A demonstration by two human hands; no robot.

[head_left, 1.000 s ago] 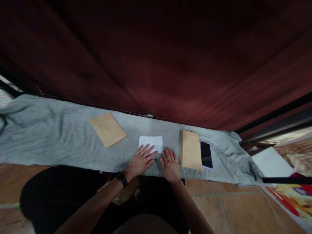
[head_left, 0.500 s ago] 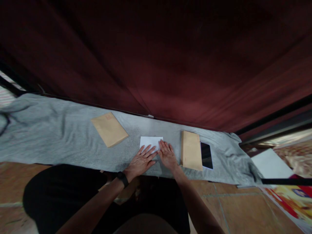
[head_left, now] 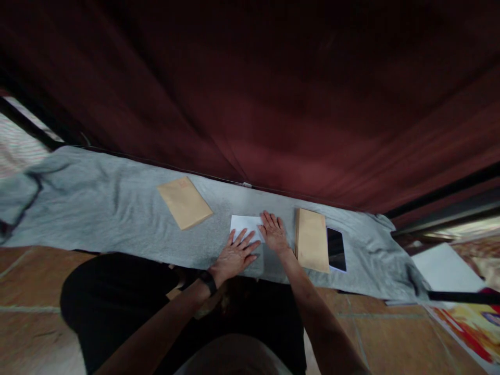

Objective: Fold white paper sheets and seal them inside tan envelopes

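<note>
A white sheet of paper (head_left: 246,223) lies flat on the grey cloth in front of me. My left hand (head_left: 235,253) rests over its lower part with the fingers spread. On the paper's right edge lies my right hand (head_left: 274,233), its fingers stretched out and pointing away from me. Both palms face down, and the lower part of the sheet is hidden beneath them. Beyond my left hand, a brown envelope (head_left: 185,203) lies at a slant. A stack of brown envelopes (head_left: 312,240) is just right of my right hand.
A grey cloth (head_left: 128,213) covers the long narrow surface. Against the stack lies a phone (head_left: 336,250) with a dark screen. A dark red fabric panel (head_left: 250,125) rises behind. White paper (head_left: 447,266) and a colourful printed sheet (head_left: 472,325) are at the far right.
My right hand has moved up along the paper's right edge, away from my left hand. The left hand stays spread on the sheet. The whole view has shifted slightly.
</note>
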